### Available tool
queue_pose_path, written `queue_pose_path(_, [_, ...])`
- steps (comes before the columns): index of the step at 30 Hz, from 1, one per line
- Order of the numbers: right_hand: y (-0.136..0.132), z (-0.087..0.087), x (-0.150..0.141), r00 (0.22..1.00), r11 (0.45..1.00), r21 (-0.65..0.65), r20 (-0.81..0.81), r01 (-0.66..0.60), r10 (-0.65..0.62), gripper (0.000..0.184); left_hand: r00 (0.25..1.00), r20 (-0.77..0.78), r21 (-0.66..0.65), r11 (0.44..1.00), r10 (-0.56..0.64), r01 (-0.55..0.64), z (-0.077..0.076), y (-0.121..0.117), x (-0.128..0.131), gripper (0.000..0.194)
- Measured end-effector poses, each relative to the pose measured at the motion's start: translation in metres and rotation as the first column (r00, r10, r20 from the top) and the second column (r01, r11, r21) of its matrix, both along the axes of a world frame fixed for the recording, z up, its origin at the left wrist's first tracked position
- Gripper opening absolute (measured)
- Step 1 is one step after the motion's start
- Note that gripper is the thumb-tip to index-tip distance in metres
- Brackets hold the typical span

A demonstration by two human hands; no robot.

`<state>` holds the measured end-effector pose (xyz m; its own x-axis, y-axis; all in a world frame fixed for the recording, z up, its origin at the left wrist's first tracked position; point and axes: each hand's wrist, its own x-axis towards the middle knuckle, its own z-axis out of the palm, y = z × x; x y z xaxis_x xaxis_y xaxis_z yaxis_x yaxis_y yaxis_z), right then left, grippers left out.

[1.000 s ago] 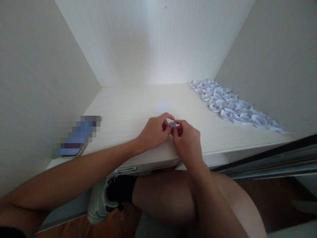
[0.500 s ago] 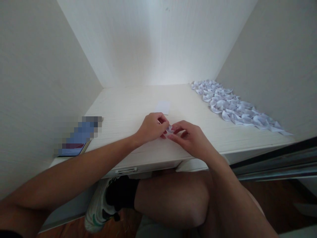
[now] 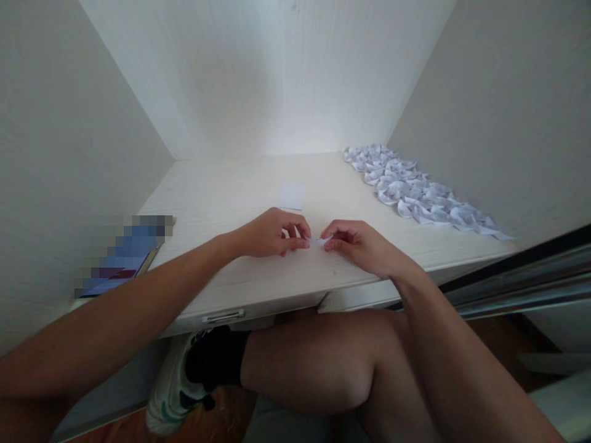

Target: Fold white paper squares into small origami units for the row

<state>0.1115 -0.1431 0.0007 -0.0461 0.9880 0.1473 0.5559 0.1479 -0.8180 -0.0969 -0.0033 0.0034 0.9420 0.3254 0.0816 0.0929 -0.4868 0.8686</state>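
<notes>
On the pale, finely grained desk, a flat phone, partly pixelated, lies by the left edge. Toward the back edge from the hands rests a smooth, four-sided white paper sheet; along the right edge, crisp, pointed paper folds overlap in a long band. The left hand, knuckles arched, pinches one end of a small white paper piece; the right hand, fingers curled, pinches the other. The piece bridges both sets of fingertips, nearer the front edge.
</notes>
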Motion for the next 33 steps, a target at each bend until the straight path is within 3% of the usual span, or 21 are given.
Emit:
queue_pose_path(4, [-0.002, -0.005, -0.004, 0.997, 0.997, 0.072, 0.066, 0.027, -0.032, 0.012, 0.997, 0.068, 0.181, 0.982, 0.035, -0.047, 0.0, -0.002, 0.001, 0.017])
queue_pose_path(8, [-0.005, -0.011, -0.009, 0.968, 0.968, 0.215, 0.185, 0.128, -0.169, 0.009, 0.992, 0.125, 0.429, 0.901, 0.003, -0.056, 0.002, -0.004, 0.002, 0.017])
queue_pose_path(11, [-0.006, -0.016, -0.01, 0.954, 0.933, 0.348, 0.237, 0.094, -0.185, 0.013, 0.992, 0.129, 0.535, 0.843, -0.016, -0.056, 0.001, -0.005, 0.002, 0.019])
queue_pose_path(20, [-0.011, -0.024, -0.014, 0.903, 0.836, 0.544, 0.32, 0.073, -0.287, 0.019, 0.973, 0.229, 0.643, 0.753, -0.017, -0.138, 0.003, -0.006, -0.002, 0.02])
queue_pose_path(24, [-0.016, -0.023, -0.021, 0.877, 0.774, 0.632, 0.352, 0.033, -0.325, 0.019, 0.932, 0.354, 0.671, 0.715, -0.076, -0.197, 0.002, -0.008, -0.002, 0.016])
queue_pose_path(27, [-0.015, -0.024, -0.022, 0.859, 0.721, 0.692, 0.375, -0.01, -0.348, 0.017, 0.899, 0.414, 0.72, 0.656, -0.142, -0.228, -0.002, -0.009, 0.0, 0.017])
queue_pose_path(30, [-0.012, -0.026, -0.023, 0.864, 0.655, 0.756, 0.342, -0.018, -0.371, 0.014, 0.868, 0.461, 0.742, 0.616, -0.183, -0.264, -0.004, -0.01, 0.002, 0.015])
queue_pose_path(33, [-0.01, -0.028, -0.027, 0.868, 0.631, 0.775, 0.292, 0.032, -0.402, 0.014, 0.868, 0.465, 0.744, 0.609, -0.177, -0.274, -0.005, -0.01, 0.003, 0.015])
